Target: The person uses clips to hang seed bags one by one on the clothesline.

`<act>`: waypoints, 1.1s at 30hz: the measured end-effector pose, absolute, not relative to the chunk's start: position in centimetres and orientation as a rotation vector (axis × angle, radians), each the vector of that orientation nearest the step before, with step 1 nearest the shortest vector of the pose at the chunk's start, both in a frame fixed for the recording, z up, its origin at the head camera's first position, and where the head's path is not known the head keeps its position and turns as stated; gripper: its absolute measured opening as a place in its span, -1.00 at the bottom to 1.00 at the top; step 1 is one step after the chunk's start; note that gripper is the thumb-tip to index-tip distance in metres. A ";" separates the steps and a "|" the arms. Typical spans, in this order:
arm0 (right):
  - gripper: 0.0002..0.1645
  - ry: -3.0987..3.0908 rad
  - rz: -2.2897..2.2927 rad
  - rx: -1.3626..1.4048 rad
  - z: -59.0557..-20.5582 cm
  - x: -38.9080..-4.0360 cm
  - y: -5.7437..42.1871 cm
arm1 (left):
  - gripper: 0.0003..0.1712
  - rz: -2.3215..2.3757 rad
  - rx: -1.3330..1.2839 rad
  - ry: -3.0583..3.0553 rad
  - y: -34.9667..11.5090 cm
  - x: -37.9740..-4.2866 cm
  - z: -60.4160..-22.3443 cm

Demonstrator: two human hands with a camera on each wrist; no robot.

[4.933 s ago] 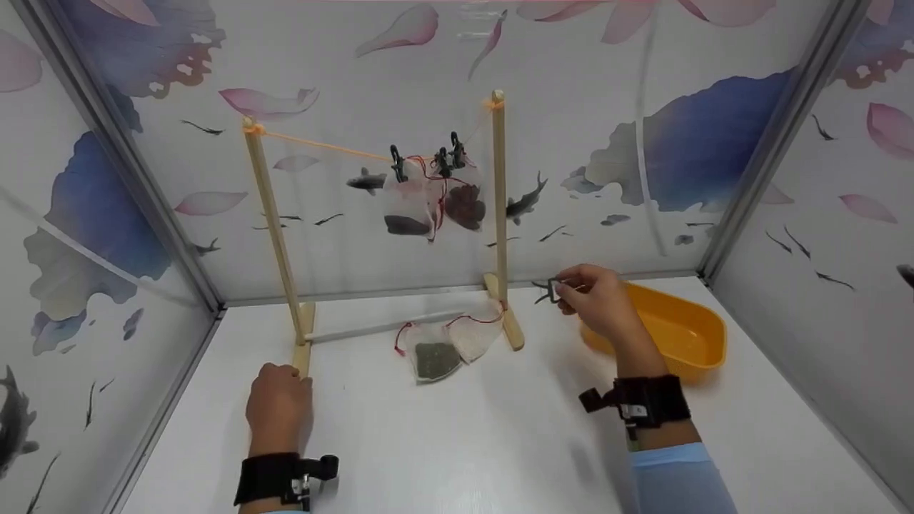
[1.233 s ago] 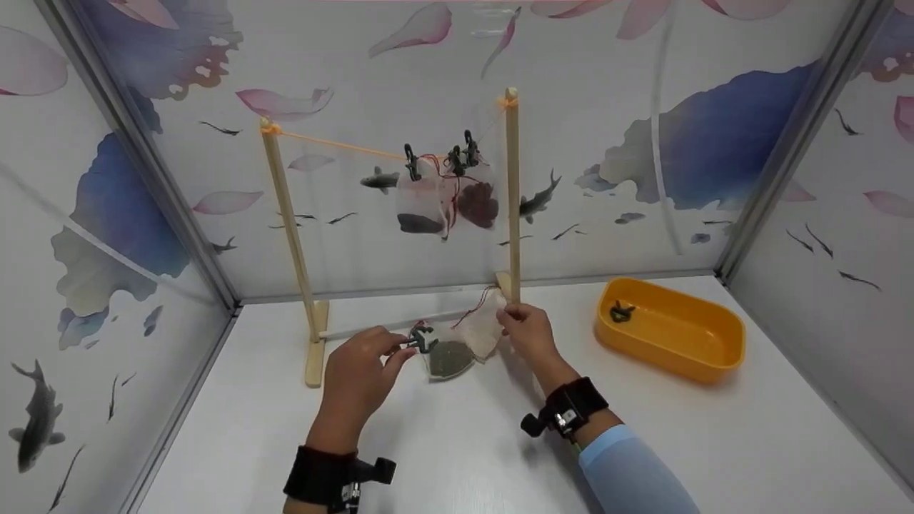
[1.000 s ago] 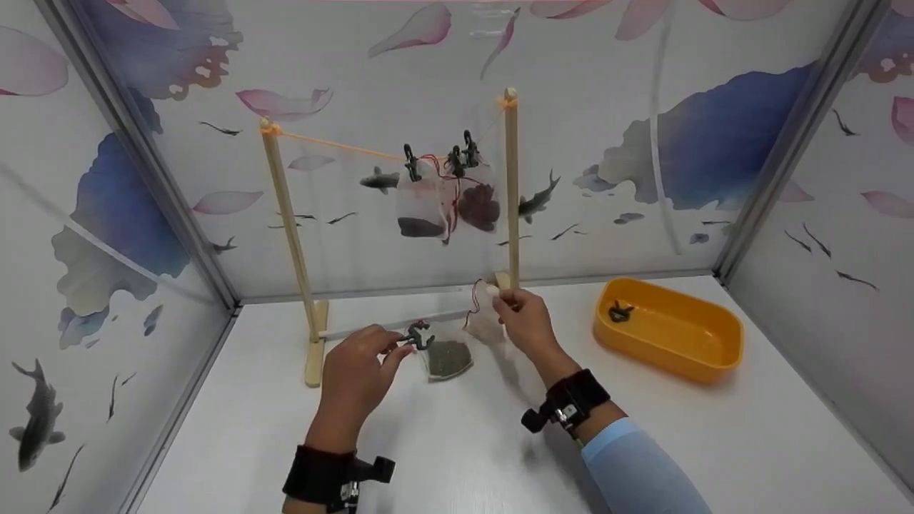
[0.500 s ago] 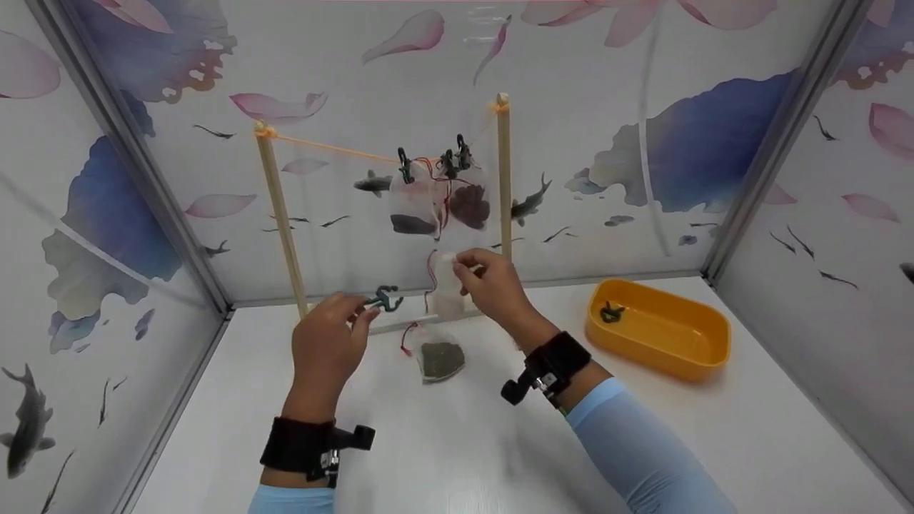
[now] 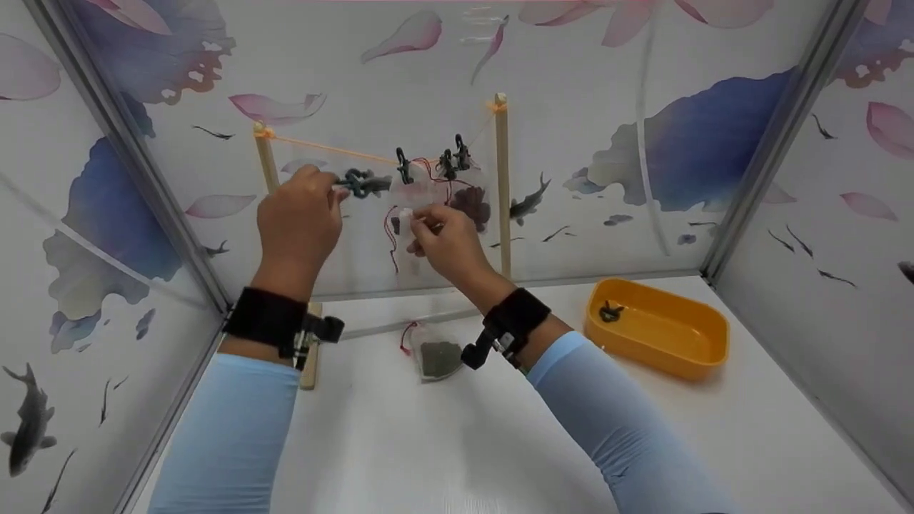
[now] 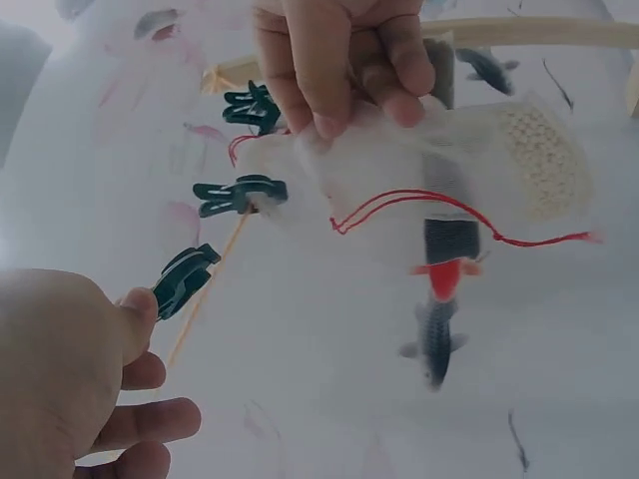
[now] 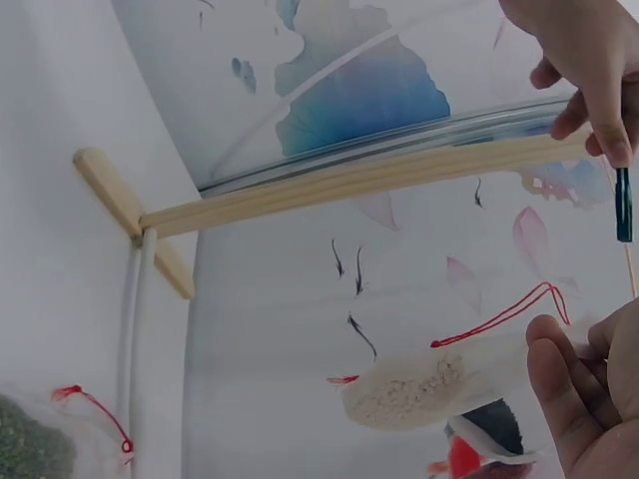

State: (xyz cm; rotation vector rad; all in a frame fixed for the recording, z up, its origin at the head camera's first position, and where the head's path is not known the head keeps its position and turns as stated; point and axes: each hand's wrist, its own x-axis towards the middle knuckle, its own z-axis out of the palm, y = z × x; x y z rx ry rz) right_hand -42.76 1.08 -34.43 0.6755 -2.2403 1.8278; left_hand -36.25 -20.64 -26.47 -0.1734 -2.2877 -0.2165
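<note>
My left hand [image 5: 300,214] pinches a dark green clip [image 6: 186,279] beside the orange string [image 5: 321,146], to the left of the hanging clips. The right hand [image 5: 453,239] pinches the upper end of a white mesh drawstring bag [image 7: 404,391] with pale grains in its bottom and a red cord hanging loose. That bag is held up just below the string, in front of the hanging bags. Several dark clips [image 5: 448,164] on the string hold bags, one with dark red contents [image 5: 471,205]. My right hand and its bag partly hide another hanging bag.
Two wooden posts [image 5: 502,185] carry the string, with a white rod [image 5: 400,326] between their feet. A drawstring bag with green contents [image 5: 439,357] lies on the white table [image 5: 400,442]. At right stands a yellow tray [image 5: 675,343] with a clip [image 5: 610,312] inside.
The right hand has lifted the pale-grain bag off the table up to the string. The left hand has raised its clip alongside. Earlier, a clip went into the yellow tray.
</note>
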 end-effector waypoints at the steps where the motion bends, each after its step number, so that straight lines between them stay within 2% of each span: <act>1: -0.71 -2.221 1.844 0.676 -34.1 -42.9 0.8 | -0.69 -0.199 -0.165 -2.297 -20.6 -36.7 -25.4; 6: -0.70 -2.204 1.845 0.692 -32.9 -43.4 -0.7 | -0.68 -0.072 -0.109 -2.398 -20.1 -39.0 -21.4; 12: -0.69 -2.196 1.869 0.648 -32.1 -43.8 -2.1 | -0.70 -0.051 -0.069 -2.577 -20.0 -40.5 -19.3; 26: -0.72 -1.995 2.005 0.604 -31.3 -44.8 -2.9 | -0.76 0.035 -0.301 -2.537 -20.3 -42.0 -19.3; 33: -0.73 -1.961 2.012 0.618 -30.6 -44.7 -3.3 | -0.73 0.123 -0.387 -2.542 -20.4 -42.5 -19.3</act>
